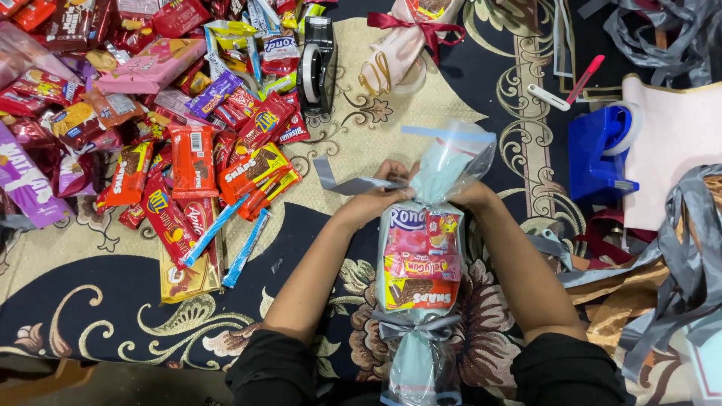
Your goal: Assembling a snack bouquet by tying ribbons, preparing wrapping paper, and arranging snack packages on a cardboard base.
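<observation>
A clear cellophane bundle of snack packs (420, 271) lies lengthwise on the carpet between my forearms, with pale blue paper at both ends. A grey ribbon bow ties its near end. My left hand (378, 194) and my right hand (466, 194) grip the far neck of the bundle, one on each side. A grey ribbon (347, 183) runs out to the left from my left hand's fingers. Beyond my hands the cellophane top (451, 154) fans open.
A big heap of red and mixed snack packs (150, 113) covers the left. A black tape dispenser (316, 64) and a finished wrapped bundle with a red bow (410, 37) lie ahead. A blue tape dispenser (598, 154), cutters and grey ribbons (688, 256) lie right.
</observation>
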